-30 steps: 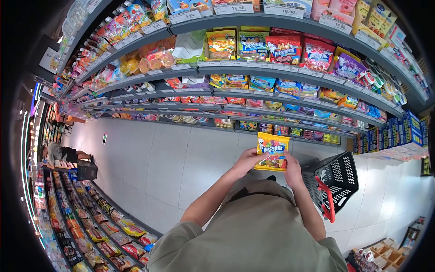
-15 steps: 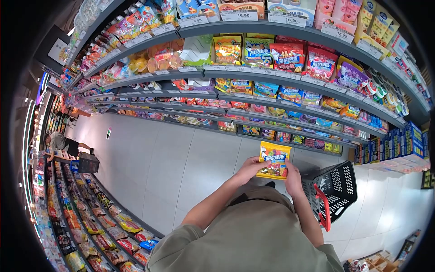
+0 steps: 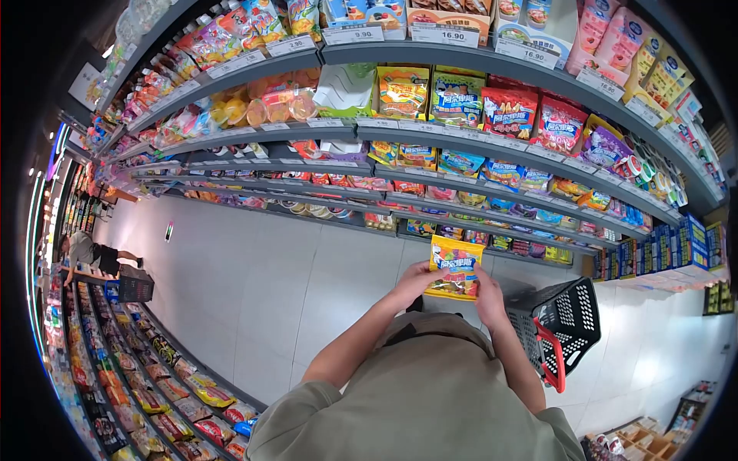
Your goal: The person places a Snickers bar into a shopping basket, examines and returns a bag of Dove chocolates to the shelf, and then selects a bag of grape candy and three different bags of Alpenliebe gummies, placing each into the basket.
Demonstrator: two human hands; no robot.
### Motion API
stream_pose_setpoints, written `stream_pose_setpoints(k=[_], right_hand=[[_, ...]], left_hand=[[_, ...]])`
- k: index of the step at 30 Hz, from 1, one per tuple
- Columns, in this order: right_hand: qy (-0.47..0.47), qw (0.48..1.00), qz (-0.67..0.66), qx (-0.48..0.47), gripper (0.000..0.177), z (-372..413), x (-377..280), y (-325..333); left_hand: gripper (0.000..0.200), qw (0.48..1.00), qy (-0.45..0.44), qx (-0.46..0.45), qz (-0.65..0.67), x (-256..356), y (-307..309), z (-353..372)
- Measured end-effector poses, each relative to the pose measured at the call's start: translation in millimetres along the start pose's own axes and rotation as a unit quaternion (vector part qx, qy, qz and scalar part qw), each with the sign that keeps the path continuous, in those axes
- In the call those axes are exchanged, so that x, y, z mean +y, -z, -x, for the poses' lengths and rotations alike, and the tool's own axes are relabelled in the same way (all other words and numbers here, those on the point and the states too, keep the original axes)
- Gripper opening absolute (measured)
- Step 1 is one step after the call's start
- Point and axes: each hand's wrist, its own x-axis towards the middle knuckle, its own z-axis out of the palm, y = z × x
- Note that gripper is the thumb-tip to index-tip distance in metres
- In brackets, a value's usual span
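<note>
1. Left hand [image 3: 415, 282] and right hand [image 3: 490, 298] close gently on a yellow packet [image 3: 457, 265], fingers curled, each thumb at a side edge, toward the lower half.

2. Held in mid-air, printed front facing its holder, the yellow packet overlaps in view the left part of the front edge of the bottom shelf [image 3: 530, 257].

3. Light and soft by its look, it pairs thin, glossy film, probably slippery, with small pieces likely to give under pressure. Both side edges make the surest hold, thumbs over the front and no hard squeeze; the flat top strip looks good for a one-handed pinch.

4. Just beside the right forearm, a black basket [image 3: 578, 315] shows its perforated wall and red handle [image 3: 552, 355].

5. Farther out, a red bag [image 3: 510, 113] and other bright bags line the front edge of an upper shelf [image 3: 492, 138].

6. At far left, another person [image 3: 88, 252] is beside a shelf end.

7. Compared with half a second earlier, the two-handed grip is unchanged; the packet sits slightly farther left in view, the shelf rows lower and farther right.
</note>
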Motion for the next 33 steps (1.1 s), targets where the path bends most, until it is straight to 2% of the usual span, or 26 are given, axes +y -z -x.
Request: stream_pose_setpoints(k=[4,6,10,20,23,25,31,33], right_hand=[[-0.015,0.999,0.011,0.026,0.037,2.8,-4.3,-22.0],[0.045,0.998,0.041,0.022,0.031,-3.1,-0.2,-29.8],[0.060,0.989,0.132,0.035,0.023,-6.2,0.7,-37.1],[0.063,0.995,0.061,0.054,0.022,-25.2,3.6,-71.7],[0.088,0.994,0.035,0.050,0.022,-31.4,1.1,-72.7],[0.093,0.994,0.014,0.058,0.021,-31.7,-4.3,-73.7],[0.085,0.994,0.003,0.069,0.026,-24.5,-18.7,-61.8],[0.077,0.991,0.084,0.072,0.029,-21.9,-27.2,-47.7]], left_hand=[[0.031,0.999,0.003,-0.033,-0.026,15.1,21.1,0.9],[0.030,0.997,-0.006,-0.052,-0.060,19.9,31.5,-0.7],[0.030,0.992,0.019,-0.084,-0.089,25.9,47.8,-0.1],[0.030,0.994,-0.009,-0.067,-0.080,40.5,72.0,4.6],[0.030,0.988,-0.029,-0.103,-0.109,33.1,79.5,2.3],[0.032,0.984,-0.077,-0.123,-0.105,39.4,77.7,4.6],[0.040,0.988,-0.046,-0.116,-0.089,45.9,68.0,2.1],[0.041,0.985,-0.025,-0.125,-0.114,44.3,63.7,-0.3]])
